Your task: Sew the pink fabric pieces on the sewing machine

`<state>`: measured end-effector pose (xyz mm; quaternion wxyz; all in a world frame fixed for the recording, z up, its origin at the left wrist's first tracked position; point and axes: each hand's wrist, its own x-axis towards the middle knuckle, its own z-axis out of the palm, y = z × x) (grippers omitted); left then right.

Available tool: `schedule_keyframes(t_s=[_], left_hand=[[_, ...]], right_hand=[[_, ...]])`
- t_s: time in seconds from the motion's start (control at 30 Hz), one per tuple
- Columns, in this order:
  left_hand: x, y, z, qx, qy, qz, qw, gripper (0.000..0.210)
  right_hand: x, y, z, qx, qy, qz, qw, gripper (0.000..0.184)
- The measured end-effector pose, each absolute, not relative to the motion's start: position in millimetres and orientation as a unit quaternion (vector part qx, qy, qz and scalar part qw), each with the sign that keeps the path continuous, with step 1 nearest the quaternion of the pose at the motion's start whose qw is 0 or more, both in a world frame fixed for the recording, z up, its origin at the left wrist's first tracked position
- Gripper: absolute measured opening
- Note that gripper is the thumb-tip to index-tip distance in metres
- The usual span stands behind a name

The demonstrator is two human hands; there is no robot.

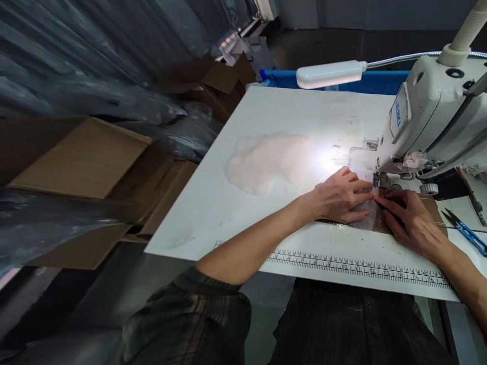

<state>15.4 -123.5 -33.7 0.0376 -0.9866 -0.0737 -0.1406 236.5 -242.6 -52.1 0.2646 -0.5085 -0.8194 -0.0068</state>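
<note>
A small piece of thin white fabric (366,221) lies on the bed of a white sewing machine (429,106), reaching up to the presser foot (376,180). My left hand (344,196) rests flat over the fabric, fingers spread and pointing at the foot; its palm hides part of the piece. My right hand (409,218) is on the other side, fingers loosely stretched and apart. Its index fingertip touches the fabric edge just in front of the foot. Under both hands is a brown, shiny taped area (380,224).
Blue thread snips (466,230) lie right of my right hand. A printed ruler (342,266) runs along the front edge of the white table (213,203). A lamp (331,74) hangs over the back. Open cardboard boxes (81,157) and plastic sheeting (190,129) stand left.
</note>
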Motion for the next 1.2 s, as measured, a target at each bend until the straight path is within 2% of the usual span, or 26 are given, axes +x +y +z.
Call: schedule_keyframes(t_s=[0.63,0.93,1.07,1.2], left_hand=[[24.7,-120.2,-37.0,-0.975,-0.169,-0.129,0.059,0.05],[22.5,-112.3,-37.5,-0.966,-0.191,-0.165,0.06,0.045],[15.9,-109.8,-23.9,-0.962,-0.191,-0.195,0.01,0.035],[11.8,-117.3,-12.8,-0.981,-0.112,-0.132,-0.093,0.025]], right_hand=[[233.5,-242.9,-54.9,-0.5,-0.818,-0.006,0.283,0.038],[238.8,-241.7,-56.6,-0.538,-0.793,0.048,0.282,0.04],[252.4,-237.1,-45.1,-0.571,-0.755,0.143,0.288,0.041],[266.1,-229.1,-26.4,-0.552,-0.766,0.21,0.254,0.035]])
